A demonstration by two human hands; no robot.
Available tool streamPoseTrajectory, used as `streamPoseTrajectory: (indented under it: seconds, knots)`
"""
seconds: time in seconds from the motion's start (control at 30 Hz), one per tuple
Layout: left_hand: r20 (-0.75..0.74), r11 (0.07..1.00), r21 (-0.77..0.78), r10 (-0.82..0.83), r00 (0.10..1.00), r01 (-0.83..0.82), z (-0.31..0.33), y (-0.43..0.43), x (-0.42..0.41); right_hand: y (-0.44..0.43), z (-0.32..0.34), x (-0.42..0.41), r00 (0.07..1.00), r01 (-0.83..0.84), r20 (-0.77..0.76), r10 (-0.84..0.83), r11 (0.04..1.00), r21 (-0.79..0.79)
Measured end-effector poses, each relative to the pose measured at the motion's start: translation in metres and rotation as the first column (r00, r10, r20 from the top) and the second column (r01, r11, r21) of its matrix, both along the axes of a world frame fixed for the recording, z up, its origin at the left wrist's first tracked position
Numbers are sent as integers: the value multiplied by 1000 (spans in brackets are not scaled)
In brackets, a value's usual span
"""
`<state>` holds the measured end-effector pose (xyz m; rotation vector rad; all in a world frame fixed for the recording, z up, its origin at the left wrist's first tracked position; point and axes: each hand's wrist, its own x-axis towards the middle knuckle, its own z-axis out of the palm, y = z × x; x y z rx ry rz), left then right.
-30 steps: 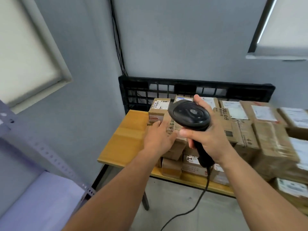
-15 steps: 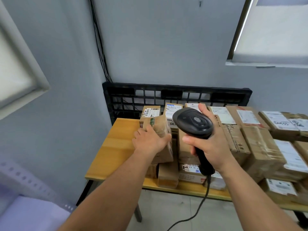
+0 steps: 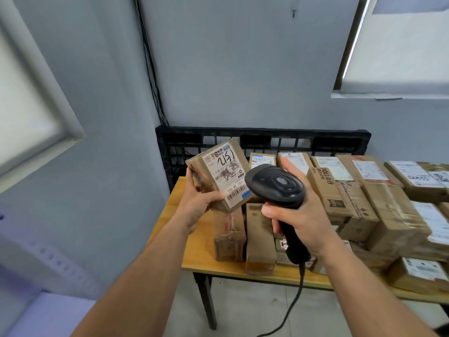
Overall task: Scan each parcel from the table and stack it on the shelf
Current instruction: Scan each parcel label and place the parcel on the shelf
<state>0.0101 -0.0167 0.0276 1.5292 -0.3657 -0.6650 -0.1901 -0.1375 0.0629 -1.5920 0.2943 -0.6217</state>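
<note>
Small taped cardboard parcel [image 3: 220,175], label facing up, held tilted above the table's [image 3: 196,259] left end. It is likely stiff and light, best gripped by its edges. Left hand [image 3: 198,206] grips its corner; at three o'clock, right hand [image 3: 300,216] grips a scanner [image 3: 274,184].

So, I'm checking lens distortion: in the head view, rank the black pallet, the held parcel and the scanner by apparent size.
Largest: black pallet, though it is farthest away.
Then: held parcel in the left hand and scanner in the right hand. They look about alike; the hand hides much of the scanner's handle, so unranked.
</note>
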Motion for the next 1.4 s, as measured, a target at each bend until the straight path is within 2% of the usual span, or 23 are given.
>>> streamPoseTrajectory:
  seconds: [0.3,0.63,0.9,1.2,1.4]
  knots:
    - [197,999,-12,-40,980,43,24,14,16,17,7,-13,994,-97,-40,99,993,63]
    - [216,999,-34,-8,976,15,35,21,10,25,4,-27,989,-107,-93,111,993,48]
    - [235,998,-53,44,971,-32,42,28,-5,22,4,-36,989,-122,-77,125,992,38]
    - [225,964,-142,253,941,-226,58,64,-25,23,17,-28,965,-261,39,260,965,9]
    - [266,889,-181,456,849,-421,77,118,-45,40,28,-7,914,-395,94,396,918,-29]
